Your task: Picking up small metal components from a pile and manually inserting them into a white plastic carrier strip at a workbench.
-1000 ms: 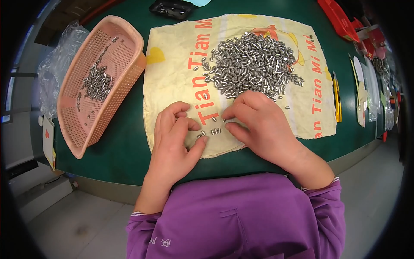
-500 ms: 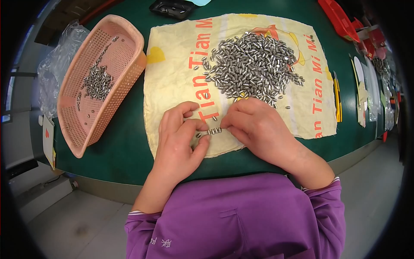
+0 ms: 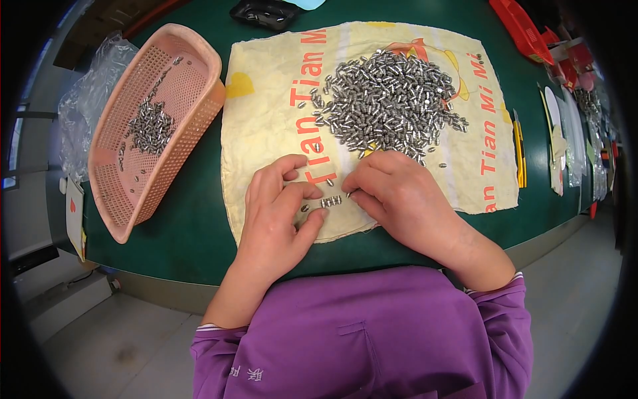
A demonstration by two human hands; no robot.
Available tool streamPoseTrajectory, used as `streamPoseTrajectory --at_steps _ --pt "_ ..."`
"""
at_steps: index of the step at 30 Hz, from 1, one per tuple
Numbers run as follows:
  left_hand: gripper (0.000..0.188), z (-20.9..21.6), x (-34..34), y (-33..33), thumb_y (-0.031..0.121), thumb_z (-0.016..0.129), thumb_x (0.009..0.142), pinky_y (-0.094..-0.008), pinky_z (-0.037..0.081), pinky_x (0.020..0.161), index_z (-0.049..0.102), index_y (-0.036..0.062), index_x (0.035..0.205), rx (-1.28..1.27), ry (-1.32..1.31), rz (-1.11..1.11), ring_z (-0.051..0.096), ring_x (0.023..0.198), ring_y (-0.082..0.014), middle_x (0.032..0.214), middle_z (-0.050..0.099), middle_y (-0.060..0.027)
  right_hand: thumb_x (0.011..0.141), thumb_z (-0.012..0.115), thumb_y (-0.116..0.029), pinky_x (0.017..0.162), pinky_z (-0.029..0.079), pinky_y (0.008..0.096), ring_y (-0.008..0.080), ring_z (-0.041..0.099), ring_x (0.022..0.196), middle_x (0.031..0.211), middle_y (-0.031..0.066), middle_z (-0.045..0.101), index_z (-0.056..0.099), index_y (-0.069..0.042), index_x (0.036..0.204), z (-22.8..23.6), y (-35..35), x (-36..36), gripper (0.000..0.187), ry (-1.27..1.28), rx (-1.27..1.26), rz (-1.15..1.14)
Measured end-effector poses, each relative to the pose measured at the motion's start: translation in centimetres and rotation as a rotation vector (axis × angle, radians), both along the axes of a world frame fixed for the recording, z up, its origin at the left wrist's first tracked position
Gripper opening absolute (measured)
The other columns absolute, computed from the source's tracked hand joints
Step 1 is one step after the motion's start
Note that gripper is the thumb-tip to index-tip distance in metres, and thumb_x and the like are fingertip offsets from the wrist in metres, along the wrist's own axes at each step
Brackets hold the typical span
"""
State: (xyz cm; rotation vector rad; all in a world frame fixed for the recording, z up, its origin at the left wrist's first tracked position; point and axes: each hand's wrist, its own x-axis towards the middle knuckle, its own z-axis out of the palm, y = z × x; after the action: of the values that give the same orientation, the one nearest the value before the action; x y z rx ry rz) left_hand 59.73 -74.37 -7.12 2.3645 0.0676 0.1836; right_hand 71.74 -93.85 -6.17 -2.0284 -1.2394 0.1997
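Observation:
A short row of small silver metal pins (image 3: 331, 201) lies side by side on the pale yellow printed cloth (image 3: 266, 86). At the row's left end, my left hand (image 3: 276, 209) rests with curled fingers, the thumb and forefinger apart and nothing visibly gripped. My right hand (image 3: 402, 193) pinches a single small metal pin (image 3: 349, 195) just off the row's right end. One loose pin (image 3: 305, 208) lies beside my left forefinger, and another (image 3: 329, 182) sits just beyond the row. Farther back, a large heap of the same pins (image 3: 392, 100) covers the cloth's middle.
A pink perforated basket (image 3: 176, 156) holding more pins stands at the left, with clear plastic wrap (image 3: 93, 100) behind it. A black tray (image 3: 266, 13) lies at the back. To the right are a yellow cutter knife (image 3: 520, 149) and a red basket (image 3: 522, 30) on the green table (image 3: 551, 193).
My right hand has drawn slightly right, away from the row, leaving a small gap. A pin now shows between its fingertips. My left hand has barely moved.

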Motion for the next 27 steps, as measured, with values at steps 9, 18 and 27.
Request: streamPoseTrajectory --at_steps 9,18,27 --pt "0.024 -0.1 0.0 0.1 0.001 0.080 0.075 -0.0408 0.047 0.101 0.068 0.0053 0.096 -0.004 -0.009 -0.002 0.053 0.118 -0.0300 0.138 0.055 -0.0123 0.080 0.071 -0.004 0.078 0.052 0.0434 0.0327 0.062 0.086 0.086 0.0105 0.060 0.066 -0.005 0.090 0.3 0.0 0.0 0.010 -0.032 -0.031 -0.016" --pt "0.027 0.9 -0.7 0.5 0.002 0.080 0.075 -0.0414 0.048 0.101 0.066 0.0043 0.097 0.020 0.051 0.033 0.054 0.119 -0.0300 0.145 0.049 -0.0151 0.081 0.076 -0.014 0.076 0.051 0.0440 0.0321 0.062 0.083 0.083 0.0097 0.059 0.064 -0.006 0.085 0.1 0.1 -0.2 0.015 -0.038 -0.062 -0.023" --pt "0.022 0.9 -0.7 0.8 0.003 0.078 0.076 -0.0418 0.047 0.101 0.064 0.0039 0.093 0.056 0.025 0.010 0.054 0.116 -0.0304 0.143 0.052 -0.0151 0.082 0.071 -0.009 0.077 0.051 0.0404 0.0294 0.061 0.089 0.090 0.0085 0.059 0.071 -0.009 0.103 0.3 0.5 0.1 0.021 -0.057 -0.024 -0.027"
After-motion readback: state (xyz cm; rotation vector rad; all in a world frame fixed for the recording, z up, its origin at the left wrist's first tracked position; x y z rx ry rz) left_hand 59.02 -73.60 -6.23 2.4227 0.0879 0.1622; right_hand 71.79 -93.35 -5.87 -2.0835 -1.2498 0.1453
